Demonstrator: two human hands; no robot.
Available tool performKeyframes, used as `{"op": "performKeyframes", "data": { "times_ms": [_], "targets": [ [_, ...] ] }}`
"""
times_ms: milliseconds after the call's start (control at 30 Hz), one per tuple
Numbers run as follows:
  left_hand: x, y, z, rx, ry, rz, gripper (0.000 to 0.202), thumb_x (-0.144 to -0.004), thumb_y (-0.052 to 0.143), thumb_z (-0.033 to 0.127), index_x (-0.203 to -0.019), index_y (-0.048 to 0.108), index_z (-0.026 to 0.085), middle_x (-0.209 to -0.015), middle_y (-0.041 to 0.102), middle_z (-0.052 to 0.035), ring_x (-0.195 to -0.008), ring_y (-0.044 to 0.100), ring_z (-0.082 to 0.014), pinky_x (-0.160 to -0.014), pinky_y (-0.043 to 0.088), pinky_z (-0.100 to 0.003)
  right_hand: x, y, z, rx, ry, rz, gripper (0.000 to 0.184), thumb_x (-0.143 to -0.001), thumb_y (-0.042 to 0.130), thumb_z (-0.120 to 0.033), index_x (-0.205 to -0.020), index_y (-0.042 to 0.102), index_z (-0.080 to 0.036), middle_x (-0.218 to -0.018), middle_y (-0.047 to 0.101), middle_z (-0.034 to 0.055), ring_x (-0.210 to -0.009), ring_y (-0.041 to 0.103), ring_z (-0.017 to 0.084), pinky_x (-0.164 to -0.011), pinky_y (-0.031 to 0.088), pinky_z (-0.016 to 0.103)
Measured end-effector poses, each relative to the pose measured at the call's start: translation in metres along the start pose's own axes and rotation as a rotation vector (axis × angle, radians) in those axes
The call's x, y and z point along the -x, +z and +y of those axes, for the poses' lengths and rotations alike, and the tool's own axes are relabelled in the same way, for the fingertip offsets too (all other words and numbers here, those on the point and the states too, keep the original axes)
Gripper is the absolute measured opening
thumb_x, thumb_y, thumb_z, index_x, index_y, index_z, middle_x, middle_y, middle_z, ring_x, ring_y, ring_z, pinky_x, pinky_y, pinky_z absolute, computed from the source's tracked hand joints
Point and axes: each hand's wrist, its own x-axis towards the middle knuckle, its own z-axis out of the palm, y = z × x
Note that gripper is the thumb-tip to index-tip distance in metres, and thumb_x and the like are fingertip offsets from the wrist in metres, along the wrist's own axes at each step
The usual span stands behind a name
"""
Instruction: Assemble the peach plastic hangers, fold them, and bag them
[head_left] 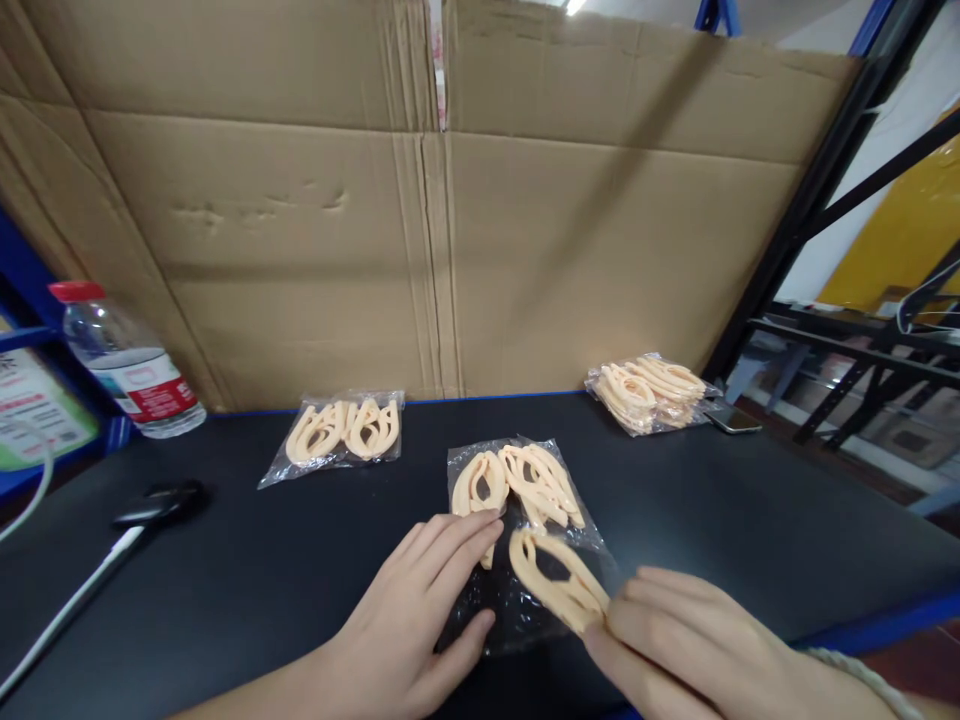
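Note:
A clear plastic bag (pixel 517 520) with several peach-coloured plastic loop pieces inside lies on the black tabletop (pixel 300 580) in front of me. My left hand (pixel 409 625) rests flat on the bag's near left part, fingers stretched out, thumb at the bag's edge. My right hand (pixel 675 640) is closed in a pinch on one peach loop piece (pixel 555 580), which lies at the bag's opening, partly over the plastic.
A second bag of peach pieces (pixel 341 432) lies to the far left, a third bag (pixel 649 392) to the far right with a phone (pixel 733 420) beside it. A water bottle (pixel 127 365) and a black object (pixel 161 503) with a white cable are at left. A cardboard wall (pixel 450 220) stands behind.

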Motion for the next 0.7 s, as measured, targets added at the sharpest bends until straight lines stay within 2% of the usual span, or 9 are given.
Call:
{"op": "performKeyframes", "data": {
  "times_ms": [100,200,367,567,700],
  "targets": [
    [-0.001,-0.002,-0.001,-0.018,0.023,-0.039,0.062,-0.085,0.052,0.016,-0.144,0.033,0.02,-0.144,0.047,-0.0111,-0.127,0.046,-0.0272,-0.103,0.044,-0.044,-0.01,0.023,0.01,0.073,-0.104,0.028,0.028,-0.088,0.042,-0.003,-0.082,0.067,-0.013,-0.071,0.066,0.0081,-0.06,0.058,0.019,-0.06,0.049,0.033],
    [-0.001,-0.004,-0.003,-0.05,0.046,-0.079,0.063,-0.086,0.052,0.016,-0.145,0.03,0.019,-0.144,0.046,-0.0124,-0.127,0.046,-0.0275,-0.103,0.044,-0.045,-0.018,0.047,0.019,0.153,-0.115,0.001,0.028,-0.089,0.043,-0.006,-0.072,0.063,-0.015,-0.066,0.059,0.0064,-0.056,0.051,0.017,-0.054,0.041,0.032],
    [-0.001,-0.004,-0.003,-0.053,0.053,-0.09,0.063,-0.086,0.053,0.019,-0.145,0.031,0.019,-0.143,0.047,-0.0126,-0.127,0.047,-0.0283,-0.103,0.045,-0.045,-0.025,0.074,0.029,0.308,-0.1,-0.05,0.026,-0.09,0.041,-0.008,-0.081,0.064,-0.012,-0.071,0.059,0.0076,-0.062,0.051,0.018,-0.059,0.038,0.033],
    [-0.003,-0.006,0.0,-0.04,0.062,-0.089,0.067,-0.083,0.056,0.018,-0.145,0.032,0.021,-0.142,0.05,-0.0115,-0.126,0.048,-0.029,-0.102,0.045,-0.046,-0.02,0.08,0.032,0.361,-0.05,-0.065,0.024,-0.091,0.043,-0.008,-0.082,0.065,-0.012,-0.075,0.06,0.0088,-0.068,0.049,0.02,-0.062,0.035,0.035],
    [-0.006,-0.01,0.002,-0.015,0.08,-0.157,0.07,-0.078,0.061,0.022,-0.143,0.035,0.022,-0.14,0.051,-0.0107,-0.125,0.049,-0.03,-0.103,0.044,-0.048,-0.015,0.064,0.029,0.175,0.058,-0.107,0.013,-0.092,0.052,-0.017,-0.09,0.064,-0.013,-0.077,0.058,0.0063,-0.073,0.05,0.02,-0.064,0.037,0.034]
  ]
}}
